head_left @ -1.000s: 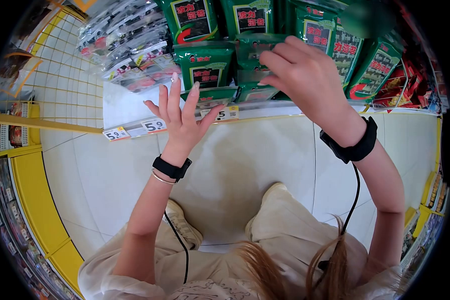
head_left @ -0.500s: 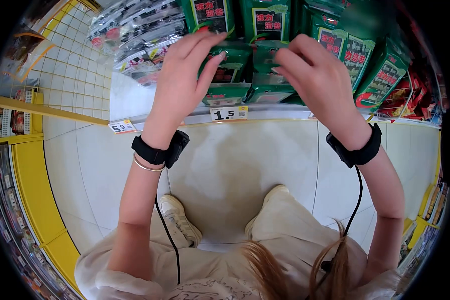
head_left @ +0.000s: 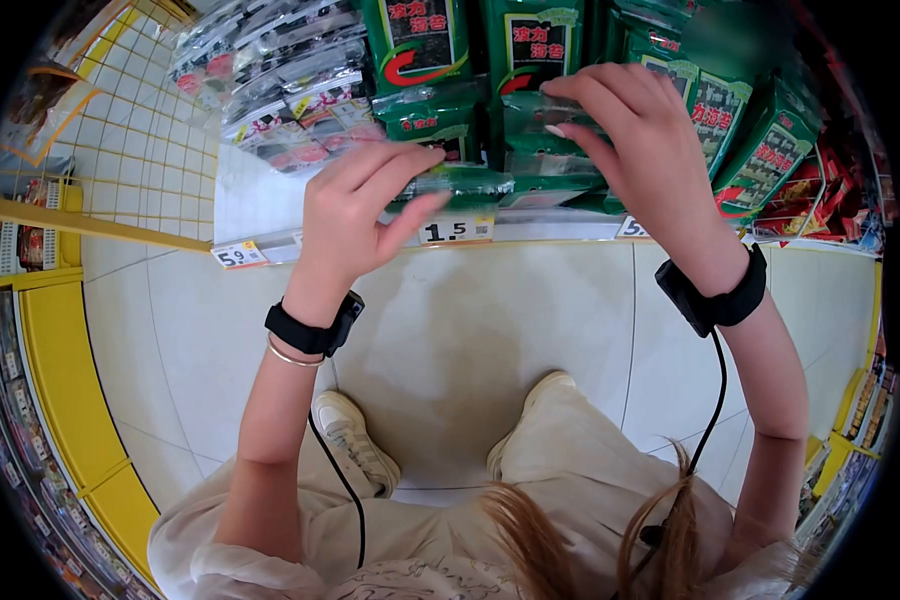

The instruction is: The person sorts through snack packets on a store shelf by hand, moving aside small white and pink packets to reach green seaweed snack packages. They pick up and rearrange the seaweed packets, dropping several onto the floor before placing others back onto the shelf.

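My left hand (head_left: 362, 205) is at the front of the shelf, with its thumb and fingers apart around the left end of a green seaweed packet (head_left: 475, 183). The thumb and that packet are slightly blurred. My right hand (head_left: 638, 135) reaches over from the right. Its fingertips and thumb are spread at the clear top edge of another seaweed packet (head_left: 530, 112), touching it. Behind them, larger green seaweed packets (head_left: 425, 35) stand upright in rows. Part of the packets on the right is hidden under my right hand.
Silver-clear snack packets (head_left: 310, 95) lie left of the green ones. A price tag reading 1.5 (head_left: 456, 230) sits on the shelf's front edge. A yellow wire rack (head_left: 160, 120) stands at the left, red packets (head_left: 820, 200) at the far right. Black cables hang from both wrist straps.
My left hand has moved down toward the front packet, uncovering the packets behind. My right hand has shifted slightly, its fingers less curled. The view has tilted a little.
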The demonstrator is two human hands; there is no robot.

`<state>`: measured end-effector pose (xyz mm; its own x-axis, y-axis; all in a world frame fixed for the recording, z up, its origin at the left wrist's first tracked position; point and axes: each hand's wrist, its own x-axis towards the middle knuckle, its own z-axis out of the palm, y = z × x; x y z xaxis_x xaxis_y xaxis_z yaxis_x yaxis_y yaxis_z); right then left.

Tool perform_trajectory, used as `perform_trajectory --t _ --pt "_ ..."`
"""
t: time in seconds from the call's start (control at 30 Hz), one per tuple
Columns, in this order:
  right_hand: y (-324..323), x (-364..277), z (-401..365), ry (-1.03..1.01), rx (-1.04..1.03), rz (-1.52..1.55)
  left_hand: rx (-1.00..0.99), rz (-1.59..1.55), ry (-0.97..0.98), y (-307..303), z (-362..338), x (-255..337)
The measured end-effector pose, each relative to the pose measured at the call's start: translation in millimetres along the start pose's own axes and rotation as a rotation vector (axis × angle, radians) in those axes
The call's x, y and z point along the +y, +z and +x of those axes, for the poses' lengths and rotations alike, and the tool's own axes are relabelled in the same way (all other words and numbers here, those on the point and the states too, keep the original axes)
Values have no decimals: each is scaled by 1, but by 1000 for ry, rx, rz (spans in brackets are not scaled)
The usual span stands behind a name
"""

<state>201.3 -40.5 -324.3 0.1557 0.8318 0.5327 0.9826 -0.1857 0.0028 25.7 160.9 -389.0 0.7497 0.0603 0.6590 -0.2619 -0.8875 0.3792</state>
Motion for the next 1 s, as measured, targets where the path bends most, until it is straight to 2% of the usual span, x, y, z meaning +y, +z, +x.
perform_trajectory --t 0.33,0.47,0.53,0.67,0.8,0.9,1.0 --pt "7 1 1 58 -55 68 -42 -225 -279 4 1 -14" --pt "7 0 2 81 -67 76 13 -141 -251 5 6 -8" --pt "8 0 4 74 -70 103 92 -3 -264 6 5 -5" --pt "8 -3 12 70 -87 111 77 -15 -187 -2 3 -3" --pt "11 -5 29 2 85 102 -90 54 32 -11 8 12" --pt "11 5 53 22 159 149 -135 109 11 -3 3 10" --pt "19 30 72 42 277 120 -70 150 -16 0 1 -3"
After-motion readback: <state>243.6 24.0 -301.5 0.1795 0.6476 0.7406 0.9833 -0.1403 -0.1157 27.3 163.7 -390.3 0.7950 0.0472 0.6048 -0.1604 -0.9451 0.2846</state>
